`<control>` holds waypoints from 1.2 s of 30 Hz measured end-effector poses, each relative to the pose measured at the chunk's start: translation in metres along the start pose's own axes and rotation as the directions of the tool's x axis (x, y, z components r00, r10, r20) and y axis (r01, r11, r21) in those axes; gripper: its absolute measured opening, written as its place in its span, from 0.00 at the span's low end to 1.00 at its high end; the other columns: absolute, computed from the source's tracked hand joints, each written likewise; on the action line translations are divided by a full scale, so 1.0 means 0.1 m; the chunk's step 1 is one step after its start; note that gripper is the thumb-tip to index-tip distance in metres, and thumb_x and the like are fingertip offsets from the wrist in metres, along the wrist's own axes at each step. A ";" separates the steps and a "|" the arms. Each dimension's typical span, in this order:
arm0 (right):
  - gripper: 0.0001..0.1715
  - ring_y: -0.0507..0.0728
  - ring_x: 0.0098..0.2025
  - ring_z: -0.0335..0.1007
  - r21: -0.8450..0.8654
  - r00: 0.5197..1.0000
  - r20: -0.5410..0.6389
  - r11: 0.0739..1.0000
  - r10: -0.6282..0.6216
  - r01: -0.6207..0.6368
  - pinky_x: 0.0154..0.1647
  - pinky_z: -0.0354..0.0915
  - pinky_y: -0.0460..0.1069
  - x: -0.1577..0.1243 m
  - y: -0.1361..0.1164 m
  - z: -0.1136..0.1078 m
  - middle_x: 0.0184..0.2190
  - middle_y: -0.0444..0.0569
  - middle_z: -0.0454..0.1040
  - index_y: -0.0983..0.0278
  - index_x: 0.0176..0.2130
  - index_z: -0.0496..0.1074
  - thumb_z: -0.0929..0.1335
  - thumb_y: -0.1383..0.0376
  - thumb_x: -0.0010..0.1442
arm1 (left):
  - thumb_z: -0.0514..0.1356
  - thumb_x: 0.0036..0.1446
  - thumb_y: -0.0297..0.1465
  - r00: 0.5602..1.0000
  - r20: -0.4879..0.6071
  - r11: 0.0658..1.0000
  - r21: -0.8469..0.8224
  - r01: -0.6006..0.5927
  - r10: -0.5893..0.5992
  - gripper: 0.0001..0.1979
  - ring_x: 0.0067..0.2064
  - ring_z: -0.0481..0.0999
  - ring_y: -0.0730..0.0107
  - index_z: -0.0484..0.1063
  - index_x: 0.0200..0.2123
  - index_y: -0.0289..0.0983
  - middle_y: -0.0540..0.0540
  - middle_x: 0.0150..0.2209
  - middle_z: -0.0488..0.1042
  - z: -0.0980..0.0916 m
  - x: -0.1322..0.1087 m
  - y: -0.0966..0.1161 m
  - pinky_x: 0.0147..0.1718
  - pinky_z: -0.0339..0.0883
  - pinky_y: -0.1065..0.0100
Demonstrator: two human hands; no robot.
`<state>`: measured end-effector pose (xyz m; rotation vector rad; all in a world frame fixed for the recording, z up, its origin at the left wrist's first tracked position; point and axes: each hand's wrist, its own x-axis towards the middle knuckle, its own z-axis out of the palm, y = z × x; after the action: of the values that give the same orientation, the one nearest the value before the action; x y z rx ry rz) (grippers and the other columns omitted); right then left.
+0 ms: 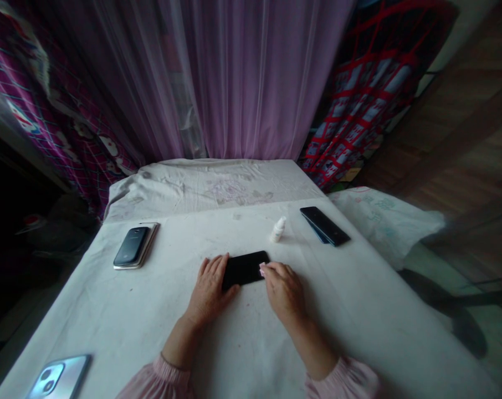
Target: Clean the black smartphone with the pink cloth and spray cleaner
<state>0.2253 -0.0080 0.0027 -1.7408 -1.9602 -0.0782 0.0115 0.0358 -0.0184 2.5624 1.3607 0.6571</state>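
A black smartphone (245,269) lies flat on the white-covered table, its dark screen facing up. My left hand (211,288) grips its left end, fingers along the far edge and thumb at the near edge. At the right end of the phone, my right hand (285,292) pinches a small pale pink cloth (262,269) against the screen; most of the cloth is hidden by the fingers. Just beyond the phone stands a small white spray bottle (278,229), upright and apart from both hands.
Two stacked dark phones (326,226) lie at the right. A dark phone (131,246) rests on a lighter device at the left. Near the front left corner is a silvery-blue phone (62,377). Purple curtains (255,77) hang behind the table (151,316).
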 end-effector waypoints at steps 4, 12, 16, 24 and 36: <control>0.12 0.56 0.39 0.70 0.043 0.997 0.027 0.997 -0.070 0.069 0.42 0.64 0.49 -0.04 -0.32 0.08 0.38 0.50 0.76 0.61 0.43 0.77 0.64 0.70 0.65 | 0.58 0.58 0.37 1.000 -0.007 1.000 0.000 0.000 0.000 0.37 0.61 0.66 0.48 0.48 0.67 0.35 0.34 0.59 0.69 0.01 0.00 -0.01 0.61 0.52 0.43; 0.13 0.55 0.39 0.71 0.034 0.998 0.022 0.997 -0.064 0.064 0.41 0.64 0.49 -0.08 -0.18 0.03 0.39 0.50 0.77 0.60 0.45 0.77 0.64 0.69 0.66 | 0.58 0.59 0.37 1.000 0.005 1.000 -0.011 -0.001 0.001 0.36 0.62 0.65 0.48 0.49 0.67 0.35 0.34 0.59 0.69 0.00 0.00 -0.01 0.62 0.51 0.43; 0.15 0.55 0.38 0.71 0.000 1.000 -0.011 1.000 0.013 -0.013 0.40 0.63 0.48 -0.12 0.06 -0.06 0.38 0.50 0.77 0.60 0.44 0.77 0.62 0.68 0.67 | 0.58 0.58 0.36 1.000 0.015 1.000 -0.019 0.002 -0.002 0.36 0.62 0.65 0.49 0.49 0.67 0.36 0.35 0.59 0.68 -0.01 0.01 -0.01 0.62 0.50 0.43; 0.15 0.55 0.38 0.72 -0.038 0.995 0.039 0.995 0.092 -0.091 0.41 0.63 0.48 0.16 0.14 0.00 0.37 0.49 0.79 0.60 0.43 0.77 0.62 0.69 0.66 | 0.58 0.58 0.35 1.000 0.027 1.000 -0.022 -0.007 0.007 0.36 0.62 0.65 0.49 0.49 0.67 0.36 0.34 0.59 0.68 0.00 0.01 -0.02 0.62 0.50 0.42; 0.14 0.56 0.39 0.73 -0.061 0.993 0.061 0.994 0.097 -0.094 0.41 0.62 0.48 0.40 0.15 0.10 0.38 0.48 0.80 0.61 0.42 0.78 0.63 0.70 0.65 | 0.59 0.57 0.35 1.000 0.010 1.000 -0.019 0.020 -0.020 0.34 0.60 0.66 0.48 0.53 0.65 0.36 0.35 0.57 0.69 -0.01 0.03 0.01 0.62 0.51 0.41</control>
<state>0.2341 0.0347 0.0055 -1.8937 -1.9332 -0.0475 0.0132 0.0372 -0.0167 2.5307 1.3681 0.6506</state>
